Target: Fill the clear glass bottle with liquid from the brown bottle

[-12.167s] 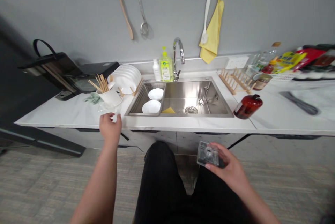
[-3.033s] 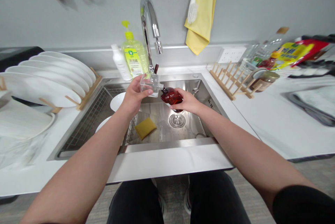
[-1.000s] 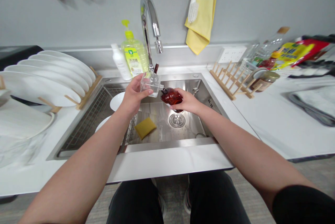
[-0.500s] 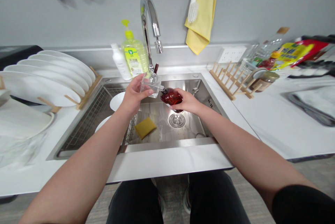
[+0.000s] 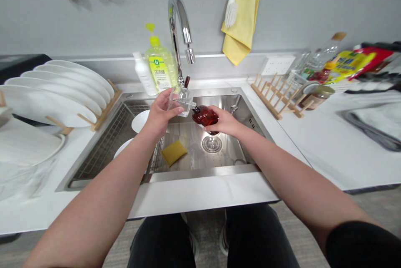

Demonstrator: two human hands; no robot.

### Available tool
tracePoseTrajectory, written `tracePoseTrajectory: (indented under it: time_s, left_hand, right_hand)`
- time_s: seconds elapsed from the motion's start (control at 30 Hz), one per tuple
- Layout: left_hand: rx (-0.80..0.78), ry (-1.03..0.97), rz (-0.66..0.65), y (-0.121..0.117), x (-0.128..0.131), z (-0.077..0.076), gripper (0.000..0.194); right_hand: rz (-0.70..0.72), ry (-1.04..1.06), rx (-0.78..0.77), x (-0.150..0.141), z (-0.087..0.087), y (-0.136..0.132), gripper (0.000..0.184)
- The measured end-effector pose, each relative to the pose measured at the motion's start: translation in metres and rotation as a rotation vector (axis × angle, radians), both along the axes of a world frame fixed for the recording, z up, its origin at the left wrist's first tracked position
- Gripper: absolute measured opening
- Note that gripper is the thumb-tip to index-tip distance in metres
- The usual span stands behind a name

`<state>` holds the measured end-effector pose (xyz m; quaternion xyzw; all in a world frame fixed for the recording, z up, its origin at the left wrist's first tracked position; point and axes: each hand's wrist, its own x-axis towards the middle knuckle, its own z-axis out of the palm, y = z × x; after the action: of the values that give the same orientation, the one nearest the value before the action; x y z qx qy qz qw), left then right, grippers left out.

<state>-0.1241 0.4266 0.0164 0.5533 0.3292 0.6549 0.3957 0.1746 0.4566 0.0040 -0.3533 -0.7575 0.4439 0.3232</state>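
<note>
Above the sink basin, my left hand (image 5: 159, 113) is closed round a clear square bottle (image 5: 181, 102), tipped on its side with its neck toward the right. My right hand (image 5: 224, 120) grips a dark red, see-through bottle (image 5: 203, 116), whose black mouth points up and left. The two mouths meet or nearly touch; whether they are joined I cannot tell. My right fingers partly cover the red bottle. A yellow sponge (image 5: 174, 153) lies in the sink (image 5: 200, 173) below, left of the drain (image 5: 212, 144).
Behind the hands rise the tap (image 5: 178, 21) and a green dish soap bottle (image 5: 160, 65). White plates (image 5: 53, 92) stand in a rack at left. A wire basket (image 5: 108, 145) holds white bowls (image 5: 139, 121). At right are a wooden rack (image 5: 275, 97) and a jar (image 5: 318, 97).
Since the oldest frame, the red bottle has left the counter for my right hand, and the clear bottle is now in my left. Both hands came over the sink; lately they hold almost still.
</note>
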Motion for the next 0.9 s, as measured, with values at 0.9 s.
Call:
tracePoseTrajectory:
  time_s: [0.9]
  left_hand:
    - [0.005,0.020,0.035,0.0017,-0.0007,-0.0017,0.090]
  right_hand:
    - [-0.008,-0.025,0.025,0.0001,0.0013,-0.0002,0.076]
